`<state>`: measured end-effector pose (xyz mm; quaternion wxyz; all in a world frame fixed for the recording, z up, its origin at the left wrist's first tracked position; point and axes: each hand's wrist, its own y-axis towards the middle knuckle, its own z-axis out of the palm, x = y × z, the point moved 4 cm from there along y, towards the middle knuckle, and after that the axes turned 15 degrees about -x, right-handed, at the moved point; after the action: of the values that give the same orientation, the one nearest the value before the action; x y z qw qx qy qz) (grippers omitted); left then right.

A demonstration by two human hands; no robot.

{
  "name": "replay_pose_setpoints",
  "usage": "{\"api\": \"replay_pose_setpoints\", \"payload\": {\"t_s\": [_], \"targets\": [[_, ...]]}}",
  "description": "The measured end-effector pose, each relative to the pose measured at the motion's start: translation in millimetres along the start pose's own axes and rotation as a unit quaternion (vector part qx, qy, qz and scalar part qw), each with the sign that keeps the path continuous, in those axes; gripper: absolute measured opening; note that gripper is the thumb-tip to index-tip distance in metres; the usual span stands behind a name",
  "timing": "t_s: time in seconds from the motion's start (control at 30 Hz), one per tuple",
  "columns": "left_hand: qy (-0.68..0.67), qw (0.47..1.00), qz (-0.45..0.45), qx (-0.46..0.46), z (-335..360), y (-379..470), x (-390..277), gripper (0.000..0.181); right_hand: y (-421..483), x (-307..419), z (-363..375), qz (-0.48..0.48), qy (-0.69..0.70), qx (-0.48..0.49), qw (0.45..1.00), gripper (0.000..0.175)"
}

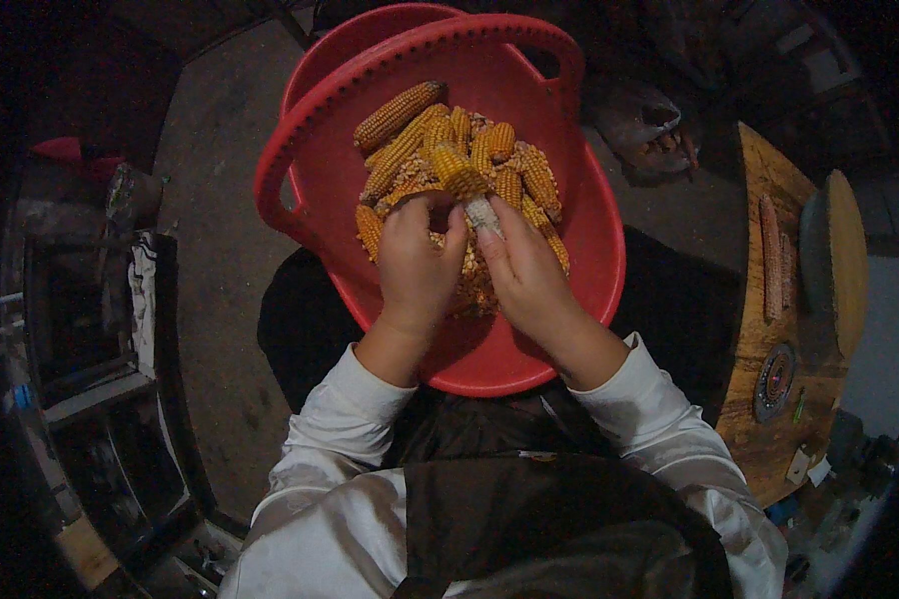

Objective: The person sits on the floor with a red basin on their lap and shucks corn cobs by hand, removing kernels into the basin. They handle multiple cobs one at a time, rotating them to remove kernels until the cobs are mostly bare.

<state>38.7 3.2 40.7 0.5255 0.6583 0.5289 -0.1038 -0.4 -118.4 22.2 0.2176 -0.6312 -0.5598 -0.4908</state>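
A partly shelled corn cob (458,171) points up and away above the red plastic basket (449,367). Its far end still carries yellow kernels, while the near end is bare and pale. My right hand (530,278) grips that bare end between thumb and fingers. Close on the cob's left side is my left hand (418,258), with curled fingers and the thumb tip beside the cob; whether it grips anything is hidden. Under both hands lie loose corn kernels (473,281). Several unshelled ears of corn (397,112) rest farther back in the basket.
The basket's arched handle (419,41) rises beyond the corn. To the right, a wooden table (749,389) holds bare cobs (773,262) and a round perforated disc (775,382). A plastic bag (648,127) sits on the floor. Dark shelving (97,397) stands on the left.
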Motion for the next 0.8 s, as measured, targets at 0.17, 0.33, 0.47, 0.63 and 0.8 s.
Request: {"api": "replay_pose_setpoints", "payload": {"t_s": [0.17,0.33,0.47,0.63,0.8], "targets": [[-0.066,0.986,-0.149,0.027,1,1,9,0.013,1,2,-1,0.033,0.065,0.001,0.997,0.037],[-0.278,0.871,-0.404,0.023,14,-9,29,0.014,2,1,-1,0.046,0.140,-0.023,0.989,0.040],[-0.485,0.607,-0.622,0.100,25,-23,47,0.012,5,10,-6,0.006,0.069,-0.013,0.998,0.038],[-0.488,0.571,-0.642,0.154,27,-22,44,0.014,3,-6,-2,0.114,0.161,-0.011,0.980,0.035],[-0.204,0.927,-0.307,0.067,15,-6,22,0.021,2,-18,2,0.129,0.174,-0.019,0.976,0.033]]}}
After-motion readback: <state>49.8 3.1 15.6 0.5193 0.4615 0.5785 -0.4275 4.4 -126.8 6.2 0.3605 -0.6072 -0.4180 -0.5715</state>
